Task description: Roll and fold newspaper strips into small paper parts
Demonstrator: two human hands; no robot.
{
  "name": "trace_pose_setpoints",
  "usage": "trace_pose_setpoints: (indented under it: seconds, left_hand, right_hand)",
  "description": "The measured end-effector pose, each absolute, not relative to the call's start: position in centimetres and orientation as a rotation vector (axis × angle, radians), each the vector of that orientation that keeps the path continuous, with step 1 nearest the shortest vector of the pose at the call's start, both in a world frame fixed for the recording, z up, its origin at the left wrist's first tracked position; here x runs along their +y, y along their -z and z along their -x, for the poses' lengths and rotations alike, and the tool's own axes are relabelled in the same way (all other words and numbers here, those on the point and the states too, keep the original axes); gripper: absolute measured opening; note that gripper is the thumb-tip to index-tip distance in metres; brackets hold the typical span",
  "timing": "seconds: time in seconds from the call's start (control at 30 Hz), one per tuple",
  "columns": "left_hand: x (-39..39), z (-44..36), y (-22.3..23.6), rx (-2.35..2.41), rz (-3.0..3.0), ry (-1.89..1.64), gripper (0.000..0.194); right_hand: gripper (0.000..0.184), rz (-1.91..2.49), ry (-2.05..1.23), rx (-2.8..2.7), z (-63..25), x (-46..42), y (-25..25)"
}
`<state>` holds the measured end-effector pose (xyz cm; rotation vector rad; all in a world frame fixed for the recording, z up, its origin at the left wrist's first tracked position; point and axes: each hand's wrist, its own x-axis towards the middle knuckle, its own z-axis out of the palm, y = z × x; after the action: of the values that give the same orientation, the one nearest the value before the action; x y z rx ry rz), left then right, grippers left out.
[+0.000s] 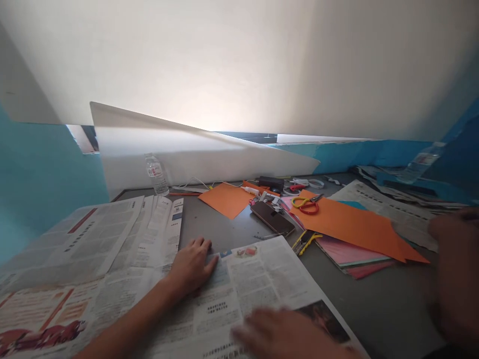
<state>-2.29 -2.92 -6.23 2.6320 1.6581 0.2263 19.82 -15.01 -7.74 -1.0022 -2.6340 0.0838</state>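
Note:
My left hand point(192, 267) lies flat with fingers stretched out on a newspaper sheet point(262, 284) spread on the grey table point(377, 304). My right hand point(284, 334) hovers low over the same sheet near the bottom edge, blurred by motion, so its fingers are not readable. More newspaper pages point(97, 244) lie to the left of my left hand. A dark phone point(271, 218) rests just beyond the sheet.
Scissors with yellow and red handles point(307, 203) lie on orange paper point(355, 224) over a stack of coloured sheets point(348, 252). Another orange sheet point(226, 198) and a water bottle point(157, 174) sit farther back. A dark blurred hand point(454, 279) enters at right. A white board point(194, 149) leans behind.

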Motion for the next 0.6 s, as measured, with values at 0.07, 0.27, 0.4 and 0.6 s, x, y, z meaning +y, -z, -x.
trace_pose_setpoints:
  seconds: [0.07,0.27,0.4,0.6]
  left_hand:
    - [-2.7,1.7,6.3,1.692,-2.618,-0.207,0.032]
    - [-3.1,1.3,6.7,1.647,-2.663,-0.188,0.029]
    - [-2.9,1.4,6.7,1.588,-2.707,-0.171,0.032]
    - [-2.5,1.0,6.7,1.563,-2.650,-0.050,0.033]
  right_hand:
    - [0.039,1.551,-0.141,-2.419,-23.0,-11.0,4.8]
    - [0.042,2.091,-0.272,-2.173,-30.4,-2.2,3.4]
    - [0.017,1.963,-0.353,-2.175,-31.2,-1.2,5.2]
    - [0.019,1.729,-0.472,-2.053,-32.0,-0.1,3.9]
